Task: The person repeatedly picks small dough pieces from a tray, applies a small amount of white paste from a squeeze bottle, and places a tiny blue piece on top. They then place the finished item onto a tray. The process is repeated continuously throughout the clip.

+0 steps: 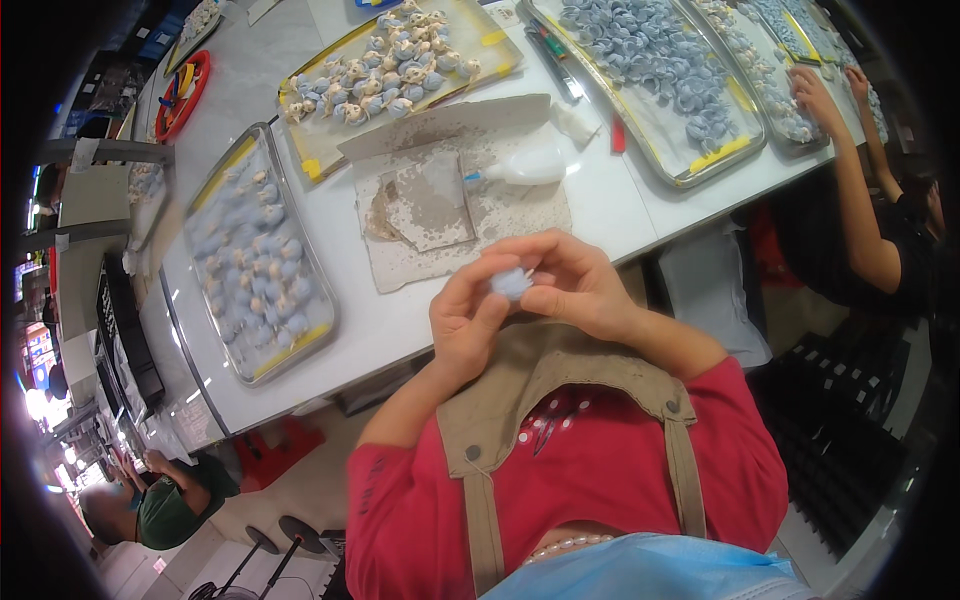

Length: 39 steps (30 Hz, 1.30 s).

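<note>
Between the fingertips of both hands, close to my chest, sits a small light-blue piece (511, 284) with a pale edge. My left hand (470, 310) pinches it from one side. My right hand (575, 285) grips the other side, thumb and fingers curled round it. Just beyond my hands lies a worn sheet of cardboard (400, 262) with a smaller stained square (430, 205) on it. A white squeeze bottle (535, 166) with a blue tip rests on its side there.
Left stands a metal tray (325, 325) of blue-and-cream pieces; another tray (310, 168) of them lies behind the cardboard. A tray (690, 178) of blue cup-like parts is right. A tool (553, 62) lies between trays. Co-workers (865, 200) (180, 505) sit at both sides.
</note>
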Motion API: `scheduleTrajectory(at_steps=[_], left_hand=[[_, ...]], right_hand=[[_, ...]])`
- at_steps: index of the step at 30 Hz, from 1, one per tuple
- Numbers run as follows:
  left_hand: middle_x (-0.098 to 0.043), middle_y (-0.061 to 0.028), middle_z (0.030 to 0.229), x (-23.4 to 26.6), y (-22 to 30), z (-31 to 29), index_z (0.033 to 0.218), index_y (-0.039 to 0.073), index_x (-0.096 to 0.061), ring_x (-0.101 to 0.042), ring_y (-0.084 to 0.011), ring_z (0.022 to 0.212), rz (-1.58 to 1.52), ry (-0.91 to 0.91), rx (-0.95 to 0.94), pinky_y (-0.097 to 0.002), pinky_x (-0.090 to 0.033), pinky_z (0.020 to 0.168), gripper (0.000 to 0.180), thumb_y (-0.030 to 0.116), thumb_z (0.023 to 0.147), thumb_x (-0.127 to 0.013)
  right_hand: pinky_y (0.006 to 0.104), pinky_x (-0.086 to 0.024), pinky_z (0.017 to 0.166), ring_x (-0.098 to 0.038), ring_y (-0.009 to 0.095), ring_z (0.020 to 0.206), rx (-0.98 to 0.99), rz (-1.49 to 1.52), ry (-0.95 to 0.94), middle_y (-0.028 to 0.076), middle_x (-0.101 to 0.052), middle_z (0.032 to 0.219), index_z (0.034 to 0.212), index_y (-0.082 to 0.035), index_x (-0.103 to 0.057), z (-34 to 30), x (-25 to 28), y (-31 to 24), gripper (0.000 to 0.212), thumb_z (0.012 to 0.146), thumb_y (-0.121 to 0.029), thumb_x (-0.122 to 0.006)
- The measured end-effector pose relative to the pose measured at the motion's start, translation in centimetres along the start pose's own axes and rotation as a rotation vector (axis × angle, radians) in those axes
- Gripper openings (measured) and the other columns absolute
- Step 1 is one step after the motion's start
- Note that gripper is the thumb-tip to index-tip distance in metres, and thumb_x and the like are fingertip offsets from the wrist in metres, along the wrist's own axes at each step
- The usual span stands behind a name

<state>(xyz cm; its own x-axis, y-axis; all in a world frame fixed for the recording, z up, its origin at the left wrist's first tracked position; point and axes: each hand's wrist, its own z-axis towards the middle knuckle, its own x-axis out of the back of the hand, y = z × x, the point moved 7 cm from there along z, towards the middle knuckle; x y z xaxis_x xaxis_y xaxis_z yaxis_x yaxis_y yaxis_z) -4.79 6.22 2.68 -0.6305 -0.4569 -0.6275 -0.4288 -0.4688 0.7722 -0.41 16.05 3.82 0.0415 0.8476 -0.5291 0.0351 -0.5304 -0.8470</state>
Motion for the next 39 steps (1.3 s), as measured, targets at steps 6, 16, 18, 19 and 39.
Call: scheduleTrajectory(at_steps=[6,16,18,19,39], left_hand=[[-0.053,-0.0169,0.117,-0.1,0.4,0.0,0.118,-0.003,-0.047,-0.054,-0.0249,0.107,0.139,-0.016,-0.063,-0.0346,-0.045,0.090,0.034,-0.002,0.085,-0.055],[-0.057,-0.0201,0.110,-0.2,0.5,0.2,0.108,-0.004,-0.055,-0.056,-0.0256,0.101,0.271,0.074,-0.065,-0.0350,-0.043,0.089,0.032,0.006,0.080,-0.066],[-0.057,-0.0198,0.110,-0.2,0.3,0.3,0.109,-0.004,-0.054,-0.057,-0.0257,0.099,0.267,0.072,-0.059,-0.0351,-0.044,0.089,0.032,0.005,0.080,-0.066],[-0.058,-0.0183,0.108,-0.1,0.1,0.3,0.108,-0.004,-0.055,-0.058,-0.0238,0.099,0.270,0.075,-0.058,-0.0332,-0.045,0.088,0.029,0.001,0.080,-0.063],[-0.065,-0.0074,0.088,14.0,16.0,-1.8,0.095,0.006,-0.064,-0.061,-0.0217,0.072,1.912,0.703,-0.277,-0.0300,-0.048,0.068,0.021,0.009,0.075,-0.066]], right_hand=[[0.0265,-0.042,0.089,-0.044,0.010,0.106,-0.040,0.069,-0.004,0.005,-0.048,0.116,0.124,-0.002,-0.044,-0.1,-0.4,0.3,0.039,0.085,-0.001,-0.051],[0.0360,-0.039,0.097,-0.047,0.021,0.114,-0.074,0.224,0.028,0.018,-0.042,0.131,0.114,-0.001,-0.047,-0.1,0.1,0.7,0.032,0.082,0.000,-0.050],[0.0361,-0.040,0.096,-0.048,0.022,0.113,-0.065,0.233,0.036,0.018,-0.043,0.130,0.113,-0.001,-0.048,-0.1,0.3,0.9,0.031,0.082,0.000,-0.050],[0.0361,-0.040,0.096,-0.048,0.022,0.113,-0.061,0.237,0.039,0.018,-0.043,0.129,0.112,-0.001,-0.048,-0.1,0.4,1.1,0.031,0.082,0.000,-0.050],[0.0299,-0.041,0.086,-0.054,0.021,0.099,0.560,-1.004,0.498,0.012,-0.060,0.101,0.099,-0.001,-0.061,0.9,5.0,-3.4,0.024,0.077,0.007,-0.054]])
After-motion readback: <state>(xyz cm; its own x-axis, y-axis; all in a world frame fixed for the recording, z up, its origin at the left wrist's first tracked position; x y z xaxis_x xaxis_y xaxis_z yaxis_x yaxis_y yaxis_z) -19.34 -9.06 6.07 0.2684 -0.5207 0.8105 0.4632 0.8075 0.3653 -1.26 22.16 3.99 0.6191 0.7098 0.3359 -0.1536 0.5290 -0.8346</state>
